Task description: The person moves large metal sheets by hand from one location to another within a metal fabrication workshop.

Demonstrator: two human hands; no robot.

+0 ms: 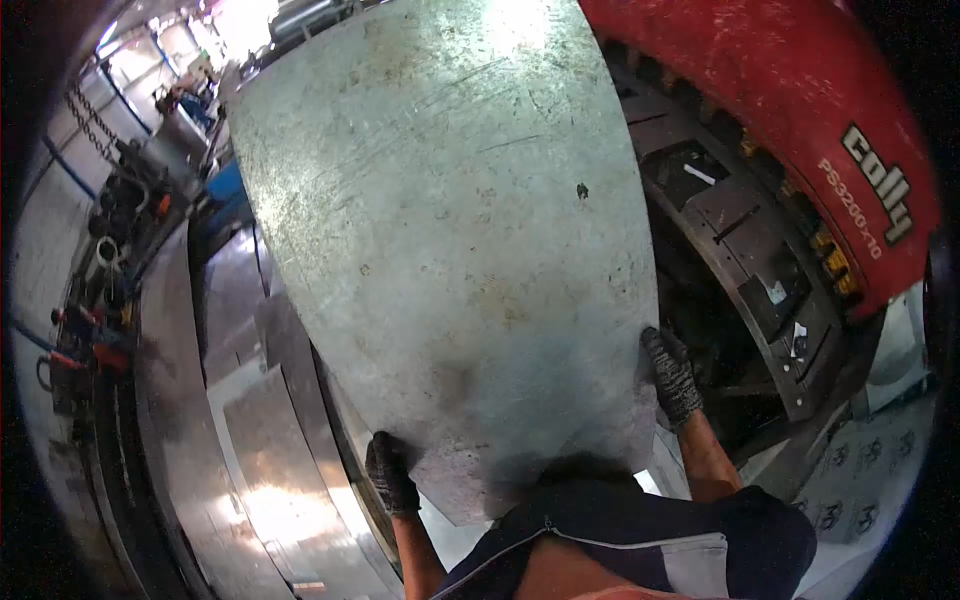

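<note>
A large grey metal sheet (450,220), scuffed and stained, fills the middle of the head view and reaches close to my body. At its near left edge, my left hand (391,474) in a dark knit glove grips the sheet, the fingers partly hidden at the rim. My right hand (672,376), in a speckled grey glove, holds the sheet's right edge a little farther away. Its fingertips curl at the edge, and whatever lies under the sheet is hidden.
On the right stands a red machine (790,110) marked "colly", with a dark slotted bed (745,225) beside the sheet. More metal sheets (280,430) are stacked on the left. Chains (92,125) and dark equipment line the far left. Printed film (860,470) lies at lower right.
</note>
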